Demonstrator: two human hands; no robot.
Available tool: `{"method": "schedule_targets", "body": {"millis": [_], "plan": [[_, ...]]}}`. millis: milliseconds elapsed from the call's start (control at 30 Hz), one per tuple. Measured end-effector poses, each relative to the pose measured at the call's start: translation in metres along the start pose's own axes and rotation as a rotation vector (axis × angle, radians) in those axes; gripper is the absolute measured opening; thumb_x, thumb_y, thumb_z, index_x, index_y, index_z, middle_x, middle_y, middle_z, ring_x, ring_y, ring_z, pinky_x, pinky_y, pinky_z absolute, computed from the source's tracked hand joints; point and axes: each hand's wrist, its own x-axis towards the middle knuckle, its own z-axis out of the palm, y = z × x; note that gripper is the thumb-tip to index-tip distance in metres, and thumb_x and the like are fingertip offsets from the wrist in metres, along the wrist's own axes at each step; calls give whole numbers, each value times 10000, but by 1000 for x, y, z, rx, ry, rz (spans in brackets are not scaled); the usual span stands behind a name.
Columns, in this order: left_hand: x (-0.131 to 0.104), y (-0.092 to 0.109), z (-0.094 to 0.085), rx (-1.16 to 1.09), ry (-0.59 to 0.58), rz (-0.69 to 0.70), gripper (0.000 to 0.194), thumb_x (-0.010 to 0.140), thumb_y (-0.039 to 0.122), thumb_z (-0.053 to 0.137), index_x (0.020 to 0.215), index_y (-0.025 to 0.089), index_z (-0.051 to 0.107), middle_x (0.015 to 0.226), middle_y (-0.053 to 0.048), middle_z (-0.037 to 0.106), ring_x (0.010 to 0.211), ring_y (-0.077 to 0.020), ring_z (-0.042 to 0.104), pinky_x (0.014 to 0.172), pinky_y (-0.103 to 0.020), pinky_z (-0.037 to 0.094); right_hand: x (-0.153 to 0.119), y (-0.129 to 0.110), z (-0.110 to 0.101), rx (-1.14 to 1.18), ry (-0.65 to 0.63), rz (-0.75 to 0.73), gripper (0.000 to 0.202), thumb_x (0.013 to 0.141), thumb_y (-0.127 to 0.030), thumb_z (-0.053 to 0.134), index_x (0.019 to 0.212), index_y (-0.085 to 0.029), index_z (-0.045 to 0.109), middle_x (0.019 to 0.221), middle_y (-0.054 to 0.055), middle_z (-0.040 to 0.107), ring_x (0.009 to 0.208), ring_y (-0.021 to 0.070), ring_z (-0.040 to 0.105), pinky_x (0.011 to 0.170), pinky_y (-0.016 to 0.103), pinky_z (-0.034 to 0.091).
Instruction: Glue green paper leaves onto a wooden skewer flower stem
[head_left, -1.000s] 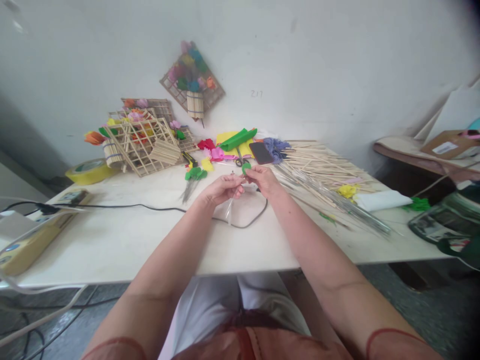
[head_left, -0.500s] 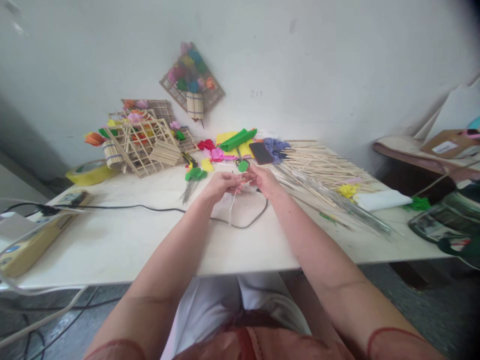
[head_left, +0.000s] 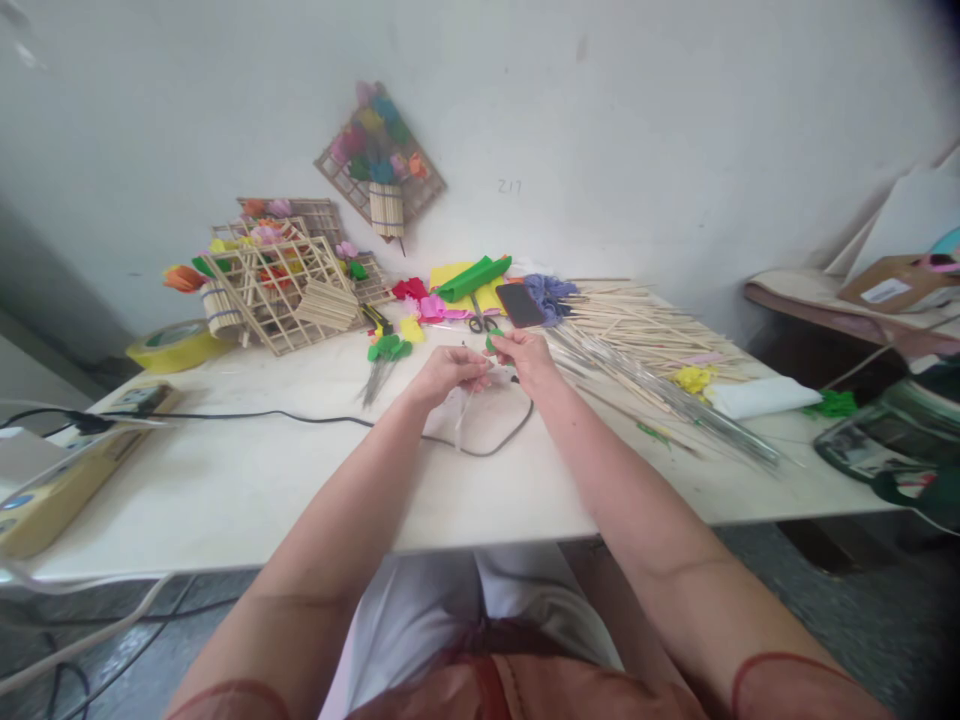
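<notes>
Both hands, left hand (head_left: 448,372) and right hand (head_left: 527,357), pinched a thin wire (head_left: 463,420) and green leaf (head_left: 491,342) above the worktop (head_left: 225,480), mid-assembly.

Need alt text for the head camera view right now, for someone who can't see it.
Two bare hands meet over a white table: the left hand pinches a thin wire stem while the right hand holds a small green paper leaf at its top. Behind lie scissors, coloured paper, a phone and a pile of wooden sticks.
</notes>
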Motion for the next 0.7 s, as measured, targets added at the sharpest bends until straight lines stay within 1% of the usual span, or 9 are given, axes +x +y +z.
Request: {"method": "schedule_targets", "body": {"millis": [133, 200, 333, 400, 500, 700], "plan": [[0, -1, -1, -42, -8, -11, 296, 578, 328, 754, 724, 99, 635, 584, -43, 648, 464, -103, 562, 491, -224, 436, -1, 0, 4, -16, 46, -27, 309, 501, -426, 765, 519, -169, 594, 452, -21, 561, 406, 54, 384, 428, 211, 320], [1, -1, -2, -52, -13, -24, 304, 574, 328, 758, 726, 97, 630, 588, -42, 650, 471, -105, 570, 497, -224, 447, -1, 1, 4, -18, 37, -9, 310, 505, -425, 764, 534, -168, 594, 470, -20, 569, 415, 57, 404, 424, 208, 324], [1, -2, -4, -56, -14, -54, 334, 550, 332, 772, 729, 93, 622, 588, -40, 651, 479, -108, 581, 509, -231, 470, 0, 2, -1, -10, -85, 111, 313, 520, -416, 759, 652, -159, 641, 652, 20, 658, 510, 84, 508, 422, 200, 330], [1, -2, -3, -54, -24, -62, 346, 545, 334, 776, 734, 91, 621, 583, -40, 651, 474, -107, 580, 504, -230, 472, 0, 2, -3, -26, -135, 142, 295, 536, -391, 754, 676, -151, 655, 682, 25, 664, 534, 86, 520, 428, 197, 324], [1, -2, -2, -50, -46, -63, 347, 546, 337, 777, 731, 89, 622, 579, -43, 650, 481, -107, 585, 504, -223, 473, -1, 1, -4, -66, -143, 148, 249, 530, -346, 753, 625, -141, 647, 605, 10, 632, 503, 79, 490, 432, 203, 307], [0, -1, 0, -45, -48, -77, 350, 544, 345, 774, 736, 90, 630, 574, -49, 651, 475, -108, 584, 498, -221, 473, 0, 1, -3, -114, -103, 82, 218, 522, -327, 736, 547, -138, 630, 522, -1, 597, 448, 69, 438, 443, 223, 298]]}}
